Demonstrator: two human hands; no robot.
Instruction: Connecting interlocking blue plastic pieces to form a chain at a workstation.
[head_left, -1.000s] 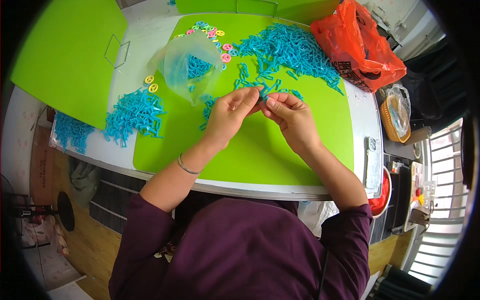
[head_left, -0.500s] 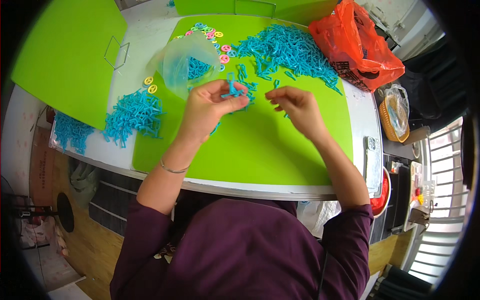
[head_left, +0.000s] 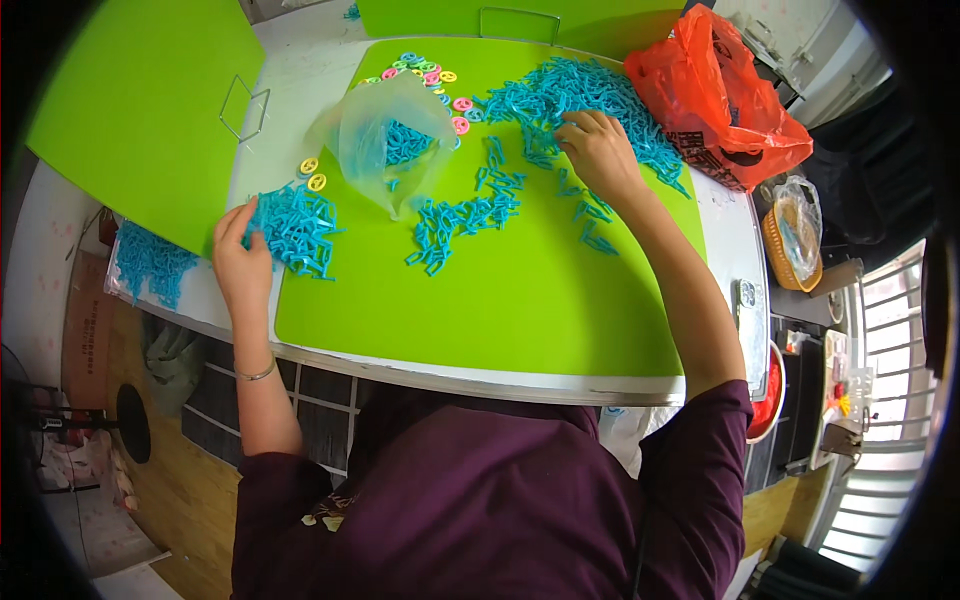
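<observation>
My left hand [head_left: 243, 258] is at the near-left heap of small blue plastic links [head_left: 292, 228], touching its left edge with the thumb apart from the fingers. My right hand [head_left: 603, 155] reaches to the front edge of the large blue heap [head_left: 575, 88], its fingers curled; whatever is between the fingertips is hidden. On the green board [head_left: 480, 310], a loose cluster of blue links [head_left: 465, 218] lies between the hands. A few more links [head_left: 595, 238] lie below my right wrist. A translucent plastic bag [head_left: 365, 125] stands open with blue links inside.
Colourful rings [head_left: 432, 76] lie behind the bag, and yellow rings [head_left: 316, 182] left of it. A red plastic bag [head_left: 715, 105] stands at the far right. At the left, a green folding panel [head_left: 140, 120] overhangs another blue heap [head_left: 150, 268]. A yellow basket [head_left: 785, 240] sits beyond the right edge.
My hands have moved apart, the left to the near-left heap and the right up to the large heap. The blue links my left hand held are no longer in it.
</observation>
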